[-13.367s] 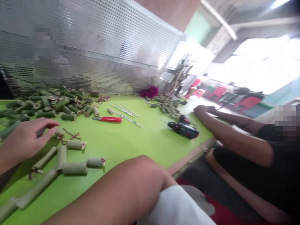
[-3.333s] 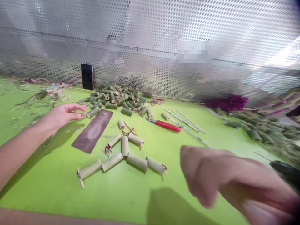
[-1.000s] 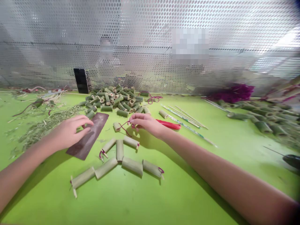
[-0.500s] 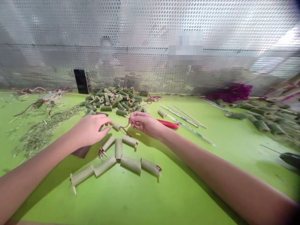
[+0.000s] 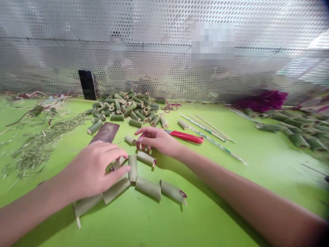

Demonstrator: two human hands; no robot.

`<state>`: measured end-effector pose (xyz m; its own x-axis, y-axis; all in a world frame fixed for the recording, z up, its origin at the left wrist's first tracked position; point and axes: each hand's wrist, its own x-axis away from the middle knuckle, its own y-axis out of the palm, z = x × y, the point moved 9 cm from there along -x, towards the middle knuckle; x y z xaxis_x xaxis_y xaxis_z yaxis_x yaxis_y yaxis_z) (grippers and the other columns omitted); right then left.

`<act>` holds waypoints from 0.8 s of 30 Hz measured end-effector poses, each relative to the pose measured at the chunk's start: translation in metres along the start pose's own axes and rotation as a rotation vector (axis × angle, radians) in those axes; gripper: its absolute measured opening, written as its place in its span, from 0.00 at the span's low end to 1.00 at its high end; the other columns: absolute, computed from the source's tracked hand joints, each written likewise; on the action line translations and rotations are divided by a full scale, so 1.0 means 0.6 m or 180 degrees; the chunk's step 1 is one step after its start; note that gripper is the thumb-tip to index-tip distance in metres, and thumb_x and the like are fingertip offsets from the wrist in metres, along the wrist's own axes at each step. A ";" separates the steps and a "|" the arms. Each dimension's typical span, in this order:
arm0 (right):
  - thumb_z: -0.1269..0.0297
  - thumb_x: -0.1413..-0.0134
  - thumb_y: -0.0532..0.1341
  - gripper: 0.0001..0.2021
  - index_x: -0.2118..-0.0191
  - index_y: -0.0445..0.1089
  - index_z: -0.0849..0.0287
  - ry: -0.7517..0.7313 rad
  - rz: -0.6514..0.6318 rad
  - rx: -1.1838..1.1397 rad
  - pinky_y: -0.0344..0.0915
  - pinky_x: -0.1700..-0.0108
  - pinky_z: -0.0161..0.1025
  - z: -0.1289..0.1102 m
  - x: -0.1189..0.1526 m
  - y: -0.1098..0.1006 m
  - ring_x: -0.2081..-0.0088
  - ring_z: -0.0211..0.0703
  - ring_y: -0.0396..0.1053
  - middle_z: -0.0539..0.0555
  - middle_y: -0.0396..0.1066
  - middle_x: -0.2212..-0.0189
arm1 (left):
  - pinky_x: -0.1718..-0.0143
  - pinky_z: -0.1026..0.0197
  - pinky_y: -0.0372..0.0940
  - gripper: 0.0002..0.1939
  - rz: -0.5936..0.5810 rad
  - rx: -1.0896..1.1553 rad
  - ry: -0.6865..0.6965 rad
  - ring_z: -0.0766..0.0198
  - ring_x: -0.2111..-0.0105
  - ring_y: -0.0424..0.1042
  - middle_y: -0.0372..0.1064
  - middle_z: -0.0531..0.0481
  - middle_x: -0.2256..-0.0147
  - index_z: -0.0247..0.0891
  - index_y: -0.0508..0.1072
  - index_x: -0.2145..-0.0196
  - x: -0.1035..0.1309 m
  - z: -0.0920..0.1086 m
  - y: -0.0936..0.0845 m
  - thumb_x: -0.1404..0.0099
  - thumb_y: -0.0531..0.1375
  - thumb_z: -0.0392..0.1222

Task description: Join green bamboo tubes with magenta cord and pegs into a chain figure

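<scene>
Pale bamboo tubes form a branching figure on the green table (image 5: 144,223). Its upright middle tube (image 5: 133,168) stands between two short arms and two longer legs. My left hand (image 5: 100,168) hovers over the figure's left side, thumb and fingers apart, with nothing between them. Just above the figure, my right hand (image 5: 154,140) has thumb and forefinger close together at a purple cord (image 5: 138,144) beside a short pale tube (image 5: 130,139). A red-handled knife (image 5: 187,137) lies behind my right wrist, its blade mostly hidden.
A heap of green bamboo pieces (image 5: 128,106) lies at the back, near an upright phone (image 5: 87,85). Shavings (image 5: 43,144) and a brown strip (image 5: 106,132) are on the left. Thin sticks (image 5: 213,128), purple fibre (image 5: 267,100) and more bamboo (image 5: 298,140) lie right.
My left hand has come down and nearer, over the figure's left arm. My right hand has lowered slightly with the cord, beside the short tube. The view has shifted a little.
</scene>
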<state>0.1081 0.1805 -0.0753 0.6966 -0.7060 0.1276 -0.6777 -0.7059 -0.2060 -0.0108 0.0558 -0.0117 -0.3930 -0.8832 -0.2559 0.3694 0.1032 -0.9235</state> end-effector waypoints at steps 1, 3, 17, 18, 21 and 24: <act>0.63 0.41 0.66 0.11 0.53 0.72 0.58 -0.0038 -0.0049 0.0137 0.67 0.71 0.33 -0.002 0.001 0.005 0.71 0.36 0.72 0.50 0.77 0.69 | 0.59 0.48 0.71 0.16 0.0017 -0.0029 0.0058 0.53 0.61 0.78 0.80 0.50 0.60 0.42 0.78 0.55 0.006 0.007 0.003 0.28 0.56 0.53; 0.59 0.42 0.66 0.14 0.52 0.72 0.57 -0.0071 -0.0059 0.0330 0.65 0.73 0.34 -0.002 0.003 0.012 0.72 0.36 0.71 0.50 0.77 0.68 | 0.59 0.47 0.71 0.18 0.0004 -0.0067 0.0114 0.51 0.60 0.78 0.80 0.49 0.59 0.41 0.76 0.52 0.016 0.015 0.010 0.31 0.60 0.55; 0.61 0.45 0.65 0.07 0.62 0.73 0.57 0.0301 0.0076 0.0767 0.66 0.66 0.38 0.000 0.019 0.039 0.71 0.39 0.71 0.48 0.77 0.71 | 0.61 0.47 0.70 0.15 0.0030 0.0084 0.0271 0.53 0.64 0.76 0.78 0.49 0.60 0.39 0.72 0.50 0.032 0.029 0.040 0.35 0.62 0.38; 0.60 0.44 0.65 0.07 0.62 0.74 0.57 0.0314 0.0060 0.0823 0.65 0.67 0.38 0.000 0.020 0.038 0.71 0.39 0.70 0.48 0.76 0.72 | 0.61 0.47 0.69 0.15 0.0023 0.0083 0.0278 0.53 0.64 0.76 0.78 0.49 0.60 0.39 0.73 0.50 0.032 0.029 0.040 0.34 0.62 0.38; 0.58 0.44 0.65 0.08 0.63 0.76 0.57 0.0342 -0.0023 0.0934 0.64 0.66 0.37 0.000 0.019 0.037 0.69 0.39 0.70 0.49 0.76 0.71 | 0.63 0.49 0.68 0.13 -0.0064 0.0107 0.0266 0.54 0.65 0.75 0.77 0.49 0.61 0.39 0.74 0.51 0.031 0.030 0.042 0.34 0.61 0.38; 0.58 0.44 0.65 0.08 0.62 0.76 0.56 0.0427 -0.0117 0.0863 0.63 0.68 0.37 0.005 0.018 0.038 0.70 0.39 0.70 0.49 0.77 0.69 | 0.64 0.50 0.68 0.10 -0.0085 0.0109 0.0253 0.55 0.67 0.74 0.77 0.50 0.63 0.40 0.75 0.54 0.030 0.030 0.041 0.33 0.61 0.38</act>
<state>0.1007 0.1570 -0.0815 0.6698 -0.6943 0.2631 -0.5525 -0.7028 -0.4481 0.0065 0.0341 -0.0340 -0.4682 -0.8463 -0.2543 0.3858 0.0631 -0.9204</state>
